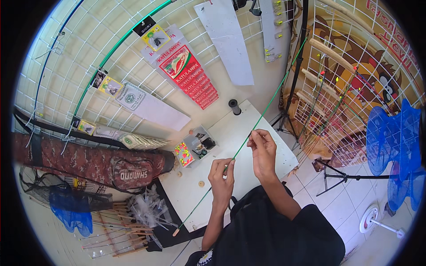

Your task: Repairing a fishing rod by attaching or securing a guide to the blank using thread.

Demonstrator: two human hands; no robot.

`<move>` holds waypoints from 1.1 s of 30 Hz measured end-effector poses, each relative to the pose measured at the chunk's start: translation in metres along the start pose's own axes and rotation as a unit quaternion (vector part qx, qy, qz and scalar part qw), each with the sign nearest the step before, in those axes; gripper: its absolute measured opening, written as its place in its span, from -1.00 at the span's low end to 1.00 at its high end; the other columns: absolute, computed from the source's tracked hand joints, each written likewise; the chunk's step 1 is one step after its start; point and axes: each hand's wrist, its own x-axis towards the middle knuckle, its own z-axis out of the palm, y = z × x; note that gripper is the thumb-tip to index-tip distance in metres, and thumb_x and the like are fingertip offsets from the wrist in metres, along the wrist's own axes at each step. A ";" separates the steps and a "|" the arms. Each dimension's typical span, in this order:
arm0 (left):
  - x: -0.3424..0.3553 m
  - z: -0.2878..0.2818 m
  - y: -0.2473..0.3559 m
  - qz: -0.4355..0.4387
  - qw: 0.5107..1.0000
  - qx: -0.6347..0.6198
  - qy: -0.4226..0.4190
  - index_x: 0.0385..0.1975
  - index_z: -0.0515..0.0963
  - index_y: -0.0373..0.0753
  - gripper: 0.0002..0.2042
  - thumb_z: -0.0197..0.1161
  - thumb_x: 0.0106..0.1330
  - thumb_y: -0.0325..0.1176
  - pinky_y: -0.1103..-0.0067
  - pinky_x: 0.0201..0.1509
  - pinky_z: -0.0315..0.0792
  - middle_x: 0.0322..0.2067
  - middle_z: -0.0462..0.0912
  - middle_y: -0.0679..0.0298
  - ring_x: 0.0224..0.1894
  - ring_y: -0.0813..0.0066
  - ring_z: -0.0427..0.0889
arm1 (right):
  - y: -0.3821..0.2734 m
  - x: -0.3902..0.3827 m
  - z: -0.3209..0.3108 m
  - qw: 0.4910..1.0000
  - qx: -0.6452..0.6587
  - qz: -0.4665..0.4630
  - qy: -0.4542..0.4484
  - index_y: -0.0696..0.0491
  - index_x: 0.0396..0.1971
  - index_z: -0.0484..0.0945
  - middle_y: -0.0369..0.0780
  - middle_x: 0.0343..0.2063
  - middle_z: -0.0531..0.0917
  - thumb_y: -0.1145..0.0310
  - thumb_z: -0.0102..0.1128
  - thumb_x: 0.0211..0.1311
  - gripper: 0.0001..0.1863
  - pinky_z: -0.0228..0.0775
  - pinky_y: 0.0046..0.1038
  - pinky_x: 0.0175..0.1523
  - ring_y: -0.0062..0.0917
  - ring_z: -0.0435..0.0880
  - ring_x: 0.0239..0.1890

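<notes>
A thin green fishing rod (276, 95) slants across the white table (284, 162), from its light tip at the lower left (176, 232) to the upper right. My left hand (221, 175) is closed around the rod near its middle. Further up the rod, my right hand (263, 153) is raised beside a dark band on it, thumb and fingers pinched together. Whatever is in that pinch is too small to make out. Left of my hands stand a box of bright beads (184, 154) and a clear box with dark parts (205, 141).
A dark cylinder (234, 106) stands at the table's far edge, and small rings (201, 183) lie on top. At left are a camouflage rod bag (88, 162) and wooden-handled rods. White grid racks (53, 80) hold packets. Blue nets (381, 142) and tripod legs (341, 176) are at right.
</notes>
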 end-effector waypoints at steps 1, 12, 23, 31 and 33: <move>0.000 0.000 0.000 -0.001 1.000 -0.001 0.006 -0.34 0.61 -0.32 -0.94 0.24 0.27 -0.48 0.63 -0.48 0.35 -0.40 0.54 0.22 -0.48 0.55 0.49 | -0.001 0.000 0.000 1.000 0.020 0.013 -0.013 0.12 -0.28 0.51 -0.31 -0.41 0.54 0.45 0.14 0.31 -0.93 0.32 -0.57 -0.16 -0.67 0.46 -0.36; 0.001 -0.003 -0.003 -0.004 1.000 -0.022 0.006 -0.35 0.61 -0.35 -0.91 0.24 0.29 -0.46 0.63 -0.51 0.34 -0.40 0.53 0.22 -0.47 0.57 0.48 | -0.033 0.027 -0.001 0.999 -0.022 -0.022 -0.045 0.13 -0.25 0.53 -0.19 -0.29 0.63 0.40 0.11 0.34 -0.88 0.37 -0.53 -0.09 -0.62 0.54 -0.28; 0.001 -0.005 -0.002 -0.030 0.999 -0.036 0.005 -0.35 0.61 -0.31 -0.92 0.26 0.26 -0.45 0.66 -0.45 0.27 -0.48 0.51 0.32 -0.49 0.63 0.39 | -0.074 0.074 0.015 0.994 0.004 -0.107 -0.037 0.16 -0.28 0.54 -0.19 -0.34 0.66 0.44 0.18 0.28 -0.89 0.36 -0.56 -0.14 -0.65 0.54 -0.36; -0.001 -0.005 -0.005 -0.035 0.998 -0.045 0.007 -0.35 0.62 -0.31 -0.93 0.26 0.26 -0.46 0.66 -0.44 0.27 -0.49 0.50 0.32 -0.50 0.64 0.37 | -0.097 0.103 0.018 0.986 -0.010 -0.166 -0.021 0.14 -0.30 0.54 -0.20 -0.37 0.66 0.41 0.22 0.26 -0.88 0.37 -0.59 -0.18 -0.69 0.54 -0.39; 0.000 -0.006 -0.004 -0.032 0.998 -0.045 0.007 -0.35 0.62 -0.31 -0.92 0.26 0.26 -0.45 0.67 -0.44 0.27 -0.49 0.50 0.32 -0.50 0.64 0.37 | -0.101 0.107 0.017 0.986 -0.013 -0.165 -0.016 0.13 -0.30 0.55 -0.21 -0.37 0.67 0.41 0.23 0.26 -0.88 0.38 -0.59 -0.18 -0.70 0.54 -0.40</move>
